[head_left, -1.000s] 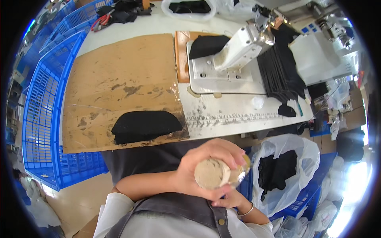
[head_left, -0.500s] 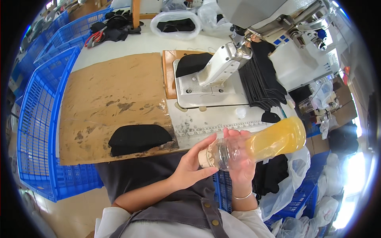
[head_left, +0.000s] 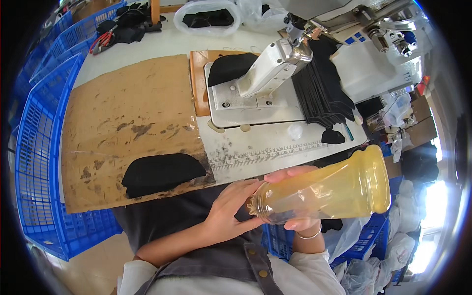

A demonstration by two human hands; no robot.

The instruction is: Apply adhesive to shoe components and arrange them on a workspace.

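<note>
Worktable (head_left: 255, 147), yellow bottle (head_left: 324, 191) — neck (head_left: 266, 204) at left grip (head_left: 230, 207), right grip (head_left: 301, 224) beneath

Right hand (head_left: 304, 224) partly hidden behind bottle (head_left: 327, 191), grey machine panel (head_left: 317, 7) cut off at top edge

Gap between bottle (head_left: 319, 194) and machine (head_left: 273, 69)

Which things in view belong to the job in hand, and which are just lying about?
In hand, judging by contact:
- clear bottle with yellow contents, held tilted
- left hand, at its neck end
- right hand, around its body

Apparently just there, untouched:
- black fabric piece on cardboard
- white machine
- black stack
- blue basket
</note>
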